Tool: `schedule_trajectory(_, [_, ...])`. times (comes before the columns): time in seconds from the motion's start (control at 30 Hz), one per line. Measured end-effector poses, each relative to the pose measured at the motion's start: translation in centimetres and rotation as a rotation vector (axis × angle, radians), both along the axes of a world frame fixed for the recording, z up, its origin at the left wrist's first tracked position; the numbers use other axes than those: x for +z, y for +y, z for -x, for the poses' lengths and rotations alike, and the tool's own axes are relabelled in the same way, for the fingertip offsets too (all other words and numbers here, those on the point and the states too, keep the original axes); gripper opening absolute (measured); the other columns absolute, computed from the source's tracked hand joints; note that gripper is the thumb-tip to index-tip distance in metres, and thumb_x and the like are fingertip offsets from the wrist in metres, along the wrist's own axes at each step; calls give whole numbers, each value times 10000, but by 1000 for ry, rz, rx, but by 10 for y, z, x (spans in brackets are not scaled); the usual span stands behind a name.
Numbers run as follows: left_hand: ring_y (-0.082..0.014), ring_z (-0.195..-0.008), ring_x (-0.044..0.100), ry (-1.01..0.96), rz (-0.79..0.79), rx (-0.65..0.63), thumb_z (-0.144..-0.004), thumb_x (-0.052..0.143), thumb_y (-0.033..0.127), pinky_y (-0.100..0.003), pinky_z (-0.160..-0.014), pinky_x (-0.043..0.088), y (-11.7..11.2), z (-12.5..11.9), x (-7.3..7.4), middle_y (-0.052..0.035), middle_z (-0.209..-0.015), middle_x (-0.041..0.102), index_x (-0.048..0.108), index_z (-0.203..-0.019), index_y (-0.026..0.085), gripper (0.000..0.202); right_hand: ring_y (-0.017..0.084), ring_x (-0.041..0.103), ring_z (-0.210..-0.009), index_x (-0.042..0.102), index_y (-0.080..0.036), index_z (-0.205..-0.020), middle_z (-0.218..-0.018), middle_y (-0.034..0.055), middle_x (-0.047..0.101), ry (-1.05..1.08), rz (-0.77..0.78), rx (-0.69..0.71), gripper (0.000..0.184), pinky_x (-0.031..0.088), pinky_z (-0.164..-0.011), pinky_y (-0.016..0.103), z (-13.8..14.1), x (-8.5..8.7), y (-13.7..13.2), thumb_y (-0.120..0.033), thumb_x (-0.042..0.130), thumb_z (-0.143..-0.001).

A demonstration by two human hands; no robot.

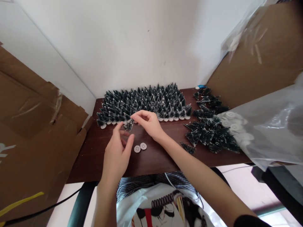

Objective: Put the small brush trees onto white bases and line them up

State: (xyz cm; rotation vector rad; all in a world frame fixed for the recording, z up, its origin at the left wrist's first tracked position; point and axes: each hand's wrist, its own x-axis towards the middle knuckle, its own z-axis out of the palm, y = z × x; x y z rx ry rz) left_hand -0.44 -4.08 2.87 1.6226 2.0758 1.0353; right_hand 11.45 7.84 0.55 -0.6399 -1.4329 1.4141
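Pinched in the fingers of my right hand [150,123] is a small frosted miniature Christmas tree [128,125], tilted, with its wide end toward my left side. My left hand [117,148] is beside it, fingers curved and thumb apart, with nothing visible in its grasp. Two white round discs [140,147] lie on the brown table [161,160] just right of my left thumb. Behind my hands, dense rows of standing miniature trees [142,102] on white round bases fill the back of the table. My right hand partly hides the front row.
Loose miniature trees [210,129] lie heaped at the right. Beside them a clear plastic bag [270,123] holds many white discs [234,124]. Cardboard boxes [40,126] flank the table on the left and right. A small blue object [201,86] sits at the back right.
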Motion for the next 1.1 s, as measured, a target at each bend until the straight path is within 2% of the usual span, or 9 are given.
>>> schedule_trajectory(0.07, [-206, -774, 628, 26, 57, -58, -941, 545, 435, -353, -761, 496, -4, 2, -5, -50, -1000, 698, 578, -1301, 222, 419, 110, 567, -668, 701, -180, -816, -715, -12, 647, 8, 19, -68, 188, 477, -666, 259, -1, -1, 3, -366, 692, -850])
schedule_trajectory(0.17, [-198, -756, 602, 43, 138, -121, -936, 556, 437, -338, -744, 468, -8, 5, -13, -33, -928, 684, 662, -1163, 224, 329, 101, 538, -633, 699, -184, -783, -680, -24, 626, 58, 46, -82, 194, 452, -634, 251, -1, -1, 4, -371, 707, -832])
schedule_trajectory(0.3, [-213, -795, 606, 93, 247, -200, -886, 628, 458, -336, -721, 446, -12, 4, -15, -31, -966, 665, 692, -1115, 249, 317, 101, 530, -630, 711, -191, -770, -668, -29, 628, 87, 74, -54, 164, 446, -637, 256, 0, 1, 1, -348, 732, -812])
schedule_trajectory(0.53, [-252, -935, 621, 141, 303, -239, -868, 638, 331, -351, -760, 440, -13, 1, -14, -41, -1042, 628, 689, -1099, 260, 246, 100, 521, -634, 711, -192, -752, -668, -31, 625, 71, 97, -13, 164, 430, -643, 264, 0, 3, -1, -348, 747, -788])
schedule_trajectory(0.7, [-254, -954, 618, 136, 305, -240, -891, 606, 306, -358, -786, 430, -13, 0, -15, -39, -1037, 619, 686, -1020, 248, 162, 102, 508, -625, 688, -194, -728, -651, -36, 609, 64, 113, 1, 194, 424, -640, 271, 1, 4, -2, -369, 758, -772])
schedule_trajectory(0.87, [-238, -881, 606, 120, 285, -230, -887, 614, 316, -340, -742, 414, -13, 0, -15, -33, -1013, 628, 696, -999, 254, 152, 106, 507, -634, 683, -194, -719, -669, -29, 615, 83, 117, 9, 234, 411, -638, 276, 2, 3, -2, -405, 781, -741])
schedule_trajectory(1.1, [-175, -737, 539, -29, 104, -198, -853, 679, 359, -299, -678, 400, -11, 7, -20, -15, -890, 627, 733, -988, 253, 179, 108, 474, -620, 644, -195, -703, -645, -38, 565, 39, 83, -4, 282, 386, -621, 275, 1, 0, -1, -448, 749, -771])
